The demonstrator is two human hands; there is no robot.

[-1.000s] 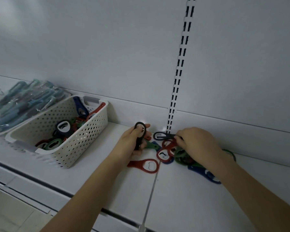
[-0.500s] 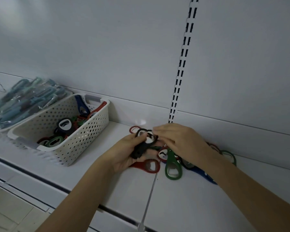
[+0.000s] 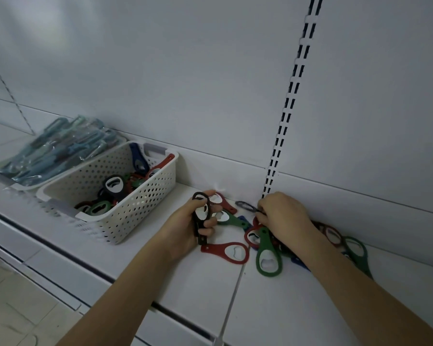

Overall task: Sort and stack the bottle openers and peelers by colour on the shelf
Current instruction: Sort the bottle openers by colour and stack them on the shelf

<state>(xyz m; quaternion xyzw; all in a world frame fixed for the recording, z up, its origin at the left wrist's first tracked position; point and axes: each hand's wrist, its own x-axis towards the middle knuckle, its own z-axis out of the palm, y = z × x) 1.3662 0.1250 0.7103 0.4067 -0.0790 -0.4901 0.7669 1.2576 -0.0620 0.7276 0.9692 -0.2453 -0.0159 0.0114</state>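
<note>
White shelf [image 3: 140,275] mid-frame: my left hand [image 3: 185,229] grips stacked black openers [image 3: 201,221], right hand [image 3: 283,216] pinches another black opener [image 3: 245,205] from the loose pile [image 3: 268,248]; risk I see: stack slips or colours mix.

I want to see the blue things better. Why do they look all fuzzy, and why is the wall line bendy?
Head view: the blue packets sit near the picture's edge, wrapped in shiny plastic, so they smear; the wide lens curves the slotted wall strip; dim, soft light, and a small bright glint shows by the left hand.
</note>
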